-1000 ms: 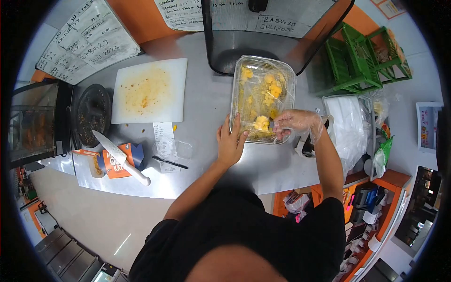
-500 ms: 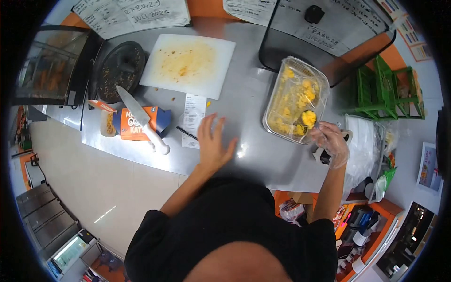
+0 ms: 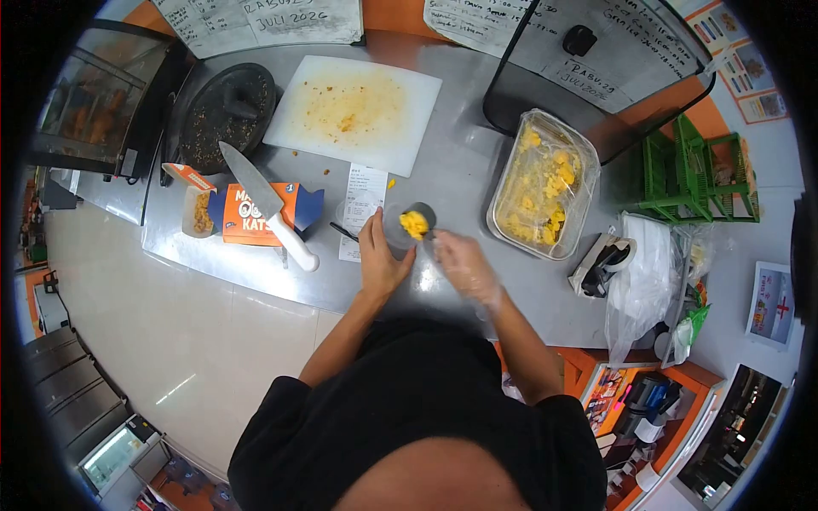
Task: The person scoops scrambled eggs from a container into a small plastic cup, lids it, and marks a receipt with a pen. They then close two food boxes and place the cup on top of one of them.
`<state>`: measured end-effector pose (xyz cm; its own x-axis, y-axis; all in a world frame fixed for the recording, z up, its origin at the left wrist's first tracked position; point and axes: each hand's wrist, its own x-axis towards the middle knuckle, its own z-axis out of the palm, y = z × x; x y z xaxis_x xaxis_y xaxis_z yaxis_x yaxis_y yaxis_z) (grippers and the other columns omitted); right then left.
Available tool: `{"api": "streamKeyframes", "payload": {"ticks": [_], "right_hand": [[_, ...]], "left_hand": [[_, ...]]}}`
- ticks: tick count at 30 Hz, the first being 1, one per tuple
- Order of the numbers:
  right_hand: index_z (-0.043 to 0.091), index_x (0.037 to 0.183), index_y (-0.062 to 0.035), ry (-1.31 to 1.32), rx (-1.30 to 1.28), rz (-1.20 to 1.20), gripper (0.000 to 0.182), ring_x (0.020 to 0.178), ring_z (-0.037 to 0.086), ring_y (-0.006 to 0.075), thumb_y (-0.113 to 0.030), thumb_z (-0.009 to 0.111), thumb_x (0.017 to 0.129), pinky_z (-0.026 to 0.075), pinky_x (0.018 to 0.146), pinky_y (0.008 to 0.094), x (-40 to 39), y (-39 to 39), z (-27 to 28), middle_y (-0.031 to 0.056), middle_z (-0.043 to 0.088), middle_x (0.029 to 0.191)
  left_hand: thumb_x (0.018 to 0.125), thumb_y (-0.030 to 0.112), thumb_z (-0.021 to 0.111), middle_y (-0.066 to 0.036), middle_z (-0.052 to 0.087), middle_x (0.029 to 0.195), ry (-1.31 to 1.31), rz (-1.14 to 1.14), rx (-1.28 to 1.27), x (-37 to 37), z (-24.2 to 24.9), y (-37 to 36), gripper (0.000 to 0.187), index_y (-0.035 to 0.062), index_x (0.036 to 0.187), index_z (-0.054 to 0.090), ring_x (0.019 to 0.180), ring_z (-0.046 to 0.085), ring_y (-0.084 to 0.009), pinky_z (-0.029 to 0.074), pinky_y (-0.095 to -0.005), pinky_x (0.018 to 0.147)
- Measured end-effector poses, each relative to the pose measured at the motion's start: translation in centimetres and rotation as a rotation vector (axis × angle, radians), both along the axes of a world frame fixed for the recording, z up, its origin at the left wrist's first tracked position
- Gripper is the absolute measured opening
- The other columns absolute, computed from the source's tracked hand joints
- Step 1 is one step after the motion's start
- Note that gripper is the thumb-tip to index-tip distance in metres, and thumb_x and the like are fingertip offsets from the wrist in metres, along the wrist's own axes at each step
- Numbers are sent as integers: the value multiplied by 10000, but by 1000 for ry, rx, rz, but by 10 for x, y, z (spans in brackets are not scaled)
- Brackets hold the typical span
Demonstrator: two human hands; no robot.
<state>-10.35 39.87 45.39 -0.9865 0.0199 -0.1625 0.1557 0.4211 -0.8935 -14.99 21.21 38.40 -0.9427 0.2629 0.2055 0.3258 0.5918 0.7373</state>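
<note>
My left hand [image 3: 383,264] curves its fingers around a small clear plastic cup [image 3: 394,238], partly hidden by the fingers and a scoop. In a clear plastic glove, my right hand [image 3: 464,266] grips the handle of that scoop [image 3: 429,213]. Chunks of yellow food [image 3: 414,225], like scrambled egg, sit in the scoop, which is over or against the cup's rim. To the right stands a clear lidded tray [image 3: 497,209] with more yellow chunks inside. Beside my left fingers lie a printed receipt [image 3: 365,189] and a black pen [image 3: 343,231].
A knife [image 3: 256,187] lies across an orange food box [image 3: 247,223], its handle toward me. Behind are a stained white cutting board [image 3: 409,119] and a dark round pan [image 3: 204,123]. Plastic bags [image 3: 643,264] and green baskets [image 3: 682,192] stand at the right.
My right hand has carried the scoop of yellow food leftward from the tray to my left hand. My left hand, spread before, has closed around the clear cup.
</note>
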Motion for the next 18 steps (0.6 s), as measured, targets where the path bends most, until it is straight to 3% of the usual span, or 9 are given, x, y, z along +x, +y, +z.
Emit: {"api": "streamKeyframes", "payload": {"ticks": [1, 3, 4, 11, 13, 18], "right_hand": [[645, 1069, 0, 0, -1, 1, 172, 679, 610, 252, -147, 576, 1011, 529, 667, 360, 0, -14, -15, 122, 670, 819], [596, 1214, 66, 419, 566, 140, 329, 829, 611, 347, -87, 605, 924, 543, 785, 421, 2, -32, -47, 198, 628, 926], [525, 1313, 113, 328, 653, 206, 489, 950, 598, 340, -53, 613, 861, 537, 832, 424, 5, -39, -46, 197, 583, 984], [542, 1296, 111, 388, 711, 126, 445, 926, 598, 337, -16, 595, 873, 546, 813, 416, 10, -45, -35, 182, 581, 973], [550, 1279, 113, 378, 707, 10, 435, 934, 606, 342, -31, 603, 872, 554, 804, 415, 6, -46, -32, 179, 586, 967], [564, 1268, 89, 274, 647, 61, 417, 933, 623, 351, -26, 601, 868, 559, 797, 430, 18, -47, -14, 182, 598, 961]], "left_hand": [[719, 116, 875, -293, 441, 1421, 17, -6, -1, 0, 1, 0, 1024, -62, 1548, 302, 1311, 445, -445, 390, -490, 1129], [720, 126, 873, -290, 446, 1410, 18, -1, 22, -1, 1, 1, 1018, -61, 1546, 308, 1297, 450, -447, 390, -494, 1126], [722, 137, 872, -287, 451, 1399, 17, 4, 45, -2, 0, 1, 1013, -61, 1544, 314, 1283, 455, -448, 390, -498, 1123], [723, 164, 865, -289, 435, 1388, -23, -4, 99, -4, -9, 1, 1031, -55, 1554, 295, 1278, 444, -457, 388, -517, 1114], [719, 162, 865, -289, 425, 1393, -27, -5, 92, -4, -12, 0, 1037, -47, 1558, 293, 1284, 440, -456, 389, -519, 1112], [714, 143, 868, -290, 419, 1400, -37, -15, 91, -4, -14, -2, 1043, -37, 1563, 290, 1294, 437, -455, 391, -505, 1120]]}}
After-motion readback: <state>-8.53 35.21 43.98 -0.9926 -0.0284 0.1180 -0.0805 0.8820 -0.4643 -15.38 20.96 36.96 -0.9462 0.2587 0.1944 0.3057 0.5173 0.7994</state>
